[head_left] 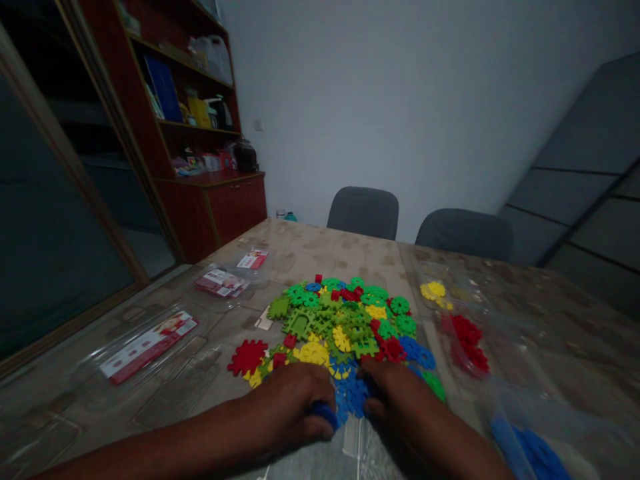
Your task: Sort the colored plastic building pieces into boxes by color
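Note:
A heap of flat plastic gear-shaped pieces [345, 323] in green, yellow, red and blue lies on the table [300, 250]. Both my hands rest at its near edge. My left hand [295, 400] is curled with its fingers closed round a blue piece [326, 415]. My right hand [400, 400] is curled too, its fingertips pressed into a cluster of blue pieces [353, 393] between the two hands; what it holds is hidden. A large red gear piece [247, 357] lies just left of the heap.
Clear plastic bags lie at the right, holding yellow pieces [434, 290], red pieces [467, 340] and blue pieces [535, 453]. Packets with red-and-white labels [150, 343] [220, 281] lie at the left. Two grey chairs [364, 210] stand across the table, a wooden shelf unit [200, 133] behind left.

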A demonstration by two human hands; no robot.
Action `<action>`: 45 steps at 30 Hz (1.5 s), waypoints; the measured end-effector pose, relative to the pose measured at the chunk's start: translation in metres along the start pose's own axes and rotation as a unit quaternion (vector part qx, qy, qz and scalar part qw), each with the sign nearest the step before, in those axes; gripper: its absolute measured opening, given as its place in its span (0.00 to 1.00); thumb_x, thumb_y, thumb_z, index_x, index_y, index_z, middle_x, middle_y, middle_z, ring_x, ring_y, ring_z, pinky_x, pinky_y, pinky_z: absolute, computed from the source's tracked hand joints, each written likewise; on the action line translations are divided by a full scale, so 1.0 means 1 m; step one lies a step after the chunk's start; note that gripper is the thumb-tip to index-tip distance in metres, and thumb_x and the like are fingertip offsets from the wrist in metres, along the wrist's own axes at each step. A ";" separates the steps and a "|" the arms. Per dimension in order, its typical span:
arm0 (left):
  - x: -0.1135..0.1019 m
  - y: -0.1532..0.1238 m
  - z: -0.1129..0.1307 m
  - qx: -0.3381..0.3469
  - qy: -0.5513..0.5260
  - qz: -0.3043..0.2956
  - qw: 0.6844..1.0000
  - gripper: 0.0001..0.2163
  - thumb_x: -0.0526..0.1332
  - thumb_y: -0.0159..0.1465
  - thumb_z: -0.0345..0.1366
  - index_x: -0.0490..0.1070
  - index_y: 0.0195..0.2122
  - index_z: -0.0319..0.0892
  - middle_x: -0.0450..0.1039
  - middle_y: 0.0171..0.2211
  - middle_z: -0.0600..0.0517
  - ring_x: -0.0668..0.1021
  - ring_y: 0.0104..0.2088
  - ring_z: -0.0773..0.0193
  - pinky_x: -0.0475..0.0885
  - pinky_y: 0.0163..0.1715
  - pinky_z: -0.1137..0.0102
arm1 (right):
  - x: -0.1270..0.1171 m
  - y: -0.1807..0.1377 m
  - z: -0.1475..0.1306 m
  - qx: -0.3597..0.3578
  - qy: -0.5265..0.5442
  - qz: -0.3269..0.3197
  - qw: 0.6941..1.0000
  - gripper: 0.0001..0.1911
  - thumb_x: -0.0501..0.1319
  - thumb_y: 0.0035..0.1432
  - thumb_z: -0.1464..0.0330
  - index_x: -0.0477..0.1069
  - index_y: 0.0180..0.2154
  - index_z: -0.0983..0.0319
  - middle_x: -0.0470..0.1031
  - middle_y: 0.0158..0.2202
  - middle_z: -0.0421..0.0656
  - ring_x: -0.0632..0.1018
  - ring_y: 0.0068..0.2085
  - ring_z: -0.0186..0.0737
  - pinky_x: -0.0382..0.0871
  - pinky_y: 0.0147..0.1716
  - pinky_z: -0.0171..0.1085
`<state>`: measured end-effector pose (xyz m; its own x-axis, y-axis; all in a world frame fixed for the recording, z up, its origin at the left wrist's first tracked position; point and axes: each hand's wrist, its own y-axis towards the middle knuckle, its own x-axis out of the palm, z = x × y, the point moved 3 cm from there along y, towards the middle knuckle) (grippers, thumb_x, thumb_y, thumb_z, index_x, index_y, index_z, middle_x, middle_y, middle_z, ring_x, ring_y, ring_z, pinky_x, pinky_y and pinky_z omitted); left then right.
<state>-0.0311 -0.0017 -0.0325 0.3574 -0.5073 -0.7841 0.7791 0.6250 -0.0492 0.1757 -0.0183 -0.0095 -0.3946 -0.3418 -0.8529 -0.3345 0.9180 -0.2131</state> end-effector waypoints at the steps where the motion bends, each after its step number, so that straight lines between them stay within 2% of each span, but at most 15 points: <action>1: 0.002 0.000 0.000 -0.015 0.003 -0.001 1.000 0.06 0.70 0.62 0.35 0.75 0.38 0.47 0.79 0.40 0.53 0.80 0.42 0.56 0.71 0.42 0.66 | -0.001 0.000 -0.001 0.008 -0.005 -0.006 1.000 0.18 0.64 0.55 0.75 0.75 0.49 0.61 0.81 0.48 0.49 0.80 0.48 0.49 0.67 0.44 0.40; 6: 0.006 -0.002 0.003 -0.059 0.028 0.029 0.997 0.21 0.71 0.60 0.33 0.72 0.54 0.50 0.76 0.51 0.49 0.77 0.50 0.51 0.70 0.51 0.59 | 0.001 0.000 -0.008 0.045 -0.046 -0.007 0.998 0.23 0.67 0.55 0.72 0.73 0.54 0.62 0.77 0.55 0.54 0.77 0.55 0.57 0.67 0.52 0.45; 8: 0.005 -0.003 0.005 -0.081 0.027 0.024 0.996 0.20 0.71 0.60 0.33 0.72 0.53 0.47 0.75 0.51 0.48 0.76 0.50 0.50 0.70 0.50 0.58 | 0.002 0.000 -0.008 0.027 -0.040 0.004 0.999 0.26 0.68 0.52 0.72 0.72 0.54 0.62 0.75 0.57 0.54 0.75 0.57 0.57 0.66 0.54 0.46; 11: 0.001 -0.003 0.007 -0.108 0.015 0.021 0.994 0.19 0.72 0.58 0.34 0.70 0.49 0.45 0.74 0.49 0.47 0.75 0.48 0.51 0.70 0.49 0.59 | 0.001 -0.001 -0.005 0.000 -0.017 0.016 1.000 0.22 0.69 0.51 0.72 0.73 0.49 0.61 0.76 0.53 0.51 0.76 0.55 0.53 0.66 0.53 0.44; 13: -0.001 -0.003 0.008 -0.098 0.002 0.031 0.995 0.20 0.72 0.57 0.33 0.68 0.48 0.46 0.72 0.50 0.48 0.74 0.49 0.52 0.69 0.49 0.60 | -0.002 -0.001 -0.002 -0.015 0.007 0.029 0.999 0.18 0.68 0.52 0.73 0.73 0.46 0.60 0.77 0.50 0.48 0.76 0.51 0.49 0.66 0.50 0.42; 16: 0.000 -0.002 0.010 -0.071 -0.014 0.025 0.997 0.15 0.69 0.57 0.28 0.68 0.43 0.47 0.73 0.47 0.51 0.75 0.47 0.55 0.69 0.46 0.64 | -0.007 0.003 0.003 -0.026 0.035 0.035 0.998 0.10 0.64 0.53 0.76 0.73 0.38 0.60 0.78 0.43 0.43 0.77 0.44 0.44 0.65 0.42 0.38; 18: 0.002 0.000 0.010 -0.073 -0.013 0.015 0.997 0.12 0.66 0.58 0.26 0.69 0.40 0.46 0.75 0.44 0.52 0.77 0.44 0.57 0.69 0.44 0.66 | -0.010 0.007 0.009 -0.026 0.042 0.020 0.999 0.08 0.63 0.53 0.77 0.72 0.35 0.60 0.78 0.38 0.41 0.76 0.40 0.42 0.63 0.37 0.37; 21: 0.001 0.001 0.010 -0.079 0.000 0.023 0.997 0.08 0.65 0.62 0.29 0.71 0.41 0.45 0.77 0.44 0.51 0.77 0.44 0.56 0.70 0.45 0.64 | -0.015 0.009 0.014 -0.025 0.052 0.011 0.998 0.08 0.63 0.53 0.78 0.74 0.35 0.61 0.79 0.36 0.40 0.77 0.37 0.41 0.62 0.36 0.37; 24: -0.004 -0.001 0.011 -0.073 0.004 0.023 0.997 0.05 0.64 0.65 0.32 0.72 0.41 0.45 0.78 0.44 0.50 0.78 0.45 0.55 0.70 0.45 0.64 | -0.017 0.008 0.012 -0.037 0.074 0.004 0.997 0.10 0.63 0.53 0.79 0.75 0.36 0.61 0.81 0.37 0.41 0.77 0.38 0.41 0.63 0.37 0.36; 28: -0.019 -0.007 0.010 -0.091 0.025 -0.013 0.995 0.04 0.62 0.65 0.30 0.72 0.39 0.45 0.78 0.41 0.51 0.78 0.43 0.56 0.68 0.42 0.66 | -0.006 0.009 -0.002 -0.039 0.070 0.009 0.997 0.11 0.63 0.55 0.78 0.77 0.39 0.61 0.82 0.40 0.44 0.79 0.41 0.43 0.64 0.39 0.36; 33: -0.033 -0.013 0.005 -0.131 0.031 -0.023 0.991 0.13 0.63 0.61 0.29 0.70 0.46 0.49 0.77 0.44 0.52 0.77 0.45 0.55 0.68 0.43 0.65 | 0.007 0.010 -0.016 0.019 0.017 0.025 0.999 0.14 0.65 0.55 0.76 0.77 0.45 0.63 0.81 0.48 0.51 0.80 0.49 0.52 0.67 0.46 0.41; 37: -0.032 -0.009 0.004 -0.158 0.049 -0.018 0.986 0.21 0.65 0.61 0.32 0.67 0.56 0.50 0.76 0.47 0.51 0.77 0.46 0.52 0.70 0.45 0.63 | 0.009 0.005 -0.019 0.034 -0.009 0.023 0.999 0.19 0.65 0.57 0.74 0.75 0.51 0.63 0.78 0.54 0.54 0.78 0.54 0.54 0.67 0.51 0.44; 39: -0.030 -0.006 0.004 -0.166 0.075 -0.016 0.983 0.19 0.65 0.62 0.35 0.68 0.55 0.48 0.77 0.48 0.49 0.78 0.47 0.50 0.71 0.46 0.61 | 0.008 0.003 -0.020 0.028 -0.014 0.022 0.999 0.20 0.66 0.57 0.73 0.74 0.53 0.63 0.76 0.56 0.54 0.76 0.56 0.55 0.66 0.53 0.45; 42: -0.027 -0.002 0.006 -0.170 0.098 -0.022 0.980 0.14 0.65 0.63 0.36 0.71 0.50 0.46 0.77 0.48 0.46 0.78 0.48 0.48 0.71 0.48 0.59 | 0.007 0.004 -0.021 0.042 -0.016 0.009 0.999 0.20 0.69 0.55 0.72 0.74 0.51 0.62 0.76 0.55 0.53 0.77 0.55 0.56 0.67 0.52 0.46; 45: -0.027 0.001 0.007 -0.161 0.096 -0.021 0.982 0.16 0.67 0.62 0.37 0.71 0.51 0.46 0.76 0.52 0.45 0.77 0.51 0.47 0.70 0.50 0.58 | 0.007 0.005 -0.020 0.046 -0.007 0.012 0.999 0.20 0.70 0.54 0.71 0.74 0.50 0.62 0.77 0.53 0.52 0.77 0.52 0.53 0.66 0.49 0.44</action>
<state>-0.0364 0.0082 -0.0065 0.2009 -0.4349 -0.8778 0.5760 0.7772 -0.2532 0.1542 -0.0204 -0.0073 -0.3893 -0.3181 -0.8644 -0.2445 0.9405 -0.2360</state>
